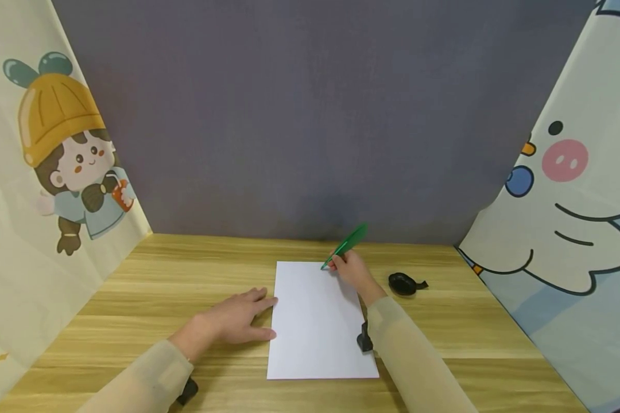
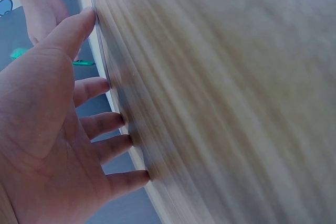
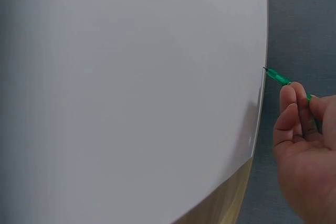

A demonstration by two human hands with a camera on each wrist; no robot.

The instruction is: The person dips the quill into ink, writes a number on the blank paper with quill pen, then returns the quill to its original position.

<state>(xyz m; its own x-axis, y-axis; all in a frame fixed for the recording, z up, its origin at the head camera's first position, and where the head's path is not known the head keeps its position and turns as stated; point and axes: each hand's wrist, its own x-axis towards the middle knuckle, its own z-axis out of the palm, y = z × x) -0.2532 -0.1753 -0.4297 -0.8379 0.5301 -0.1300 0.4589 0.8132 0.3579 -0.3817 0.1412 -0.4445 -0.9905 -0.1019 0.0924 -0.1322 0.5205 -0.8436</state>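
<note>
A white sheet of paper lies upright on the wooden table, with no marks showing on it. Between thumb and fingers my right hand pinches a green feather-shaped pen, its wide top leaning up and to the right. The tip of the pen is right at the far edge of the sheet in the right wrist view. My left hand rests on the table at the left of the sheet, fingers spread. Its thumb and fingertips reach the sheet's left edge. In the left wrist view the fingers are extended.
A black rounded object with a short tab lies on the table right of my right hand. Behind the table rises a dark grey panel. Cartoon-printed sheets stand at left and right.
</note>
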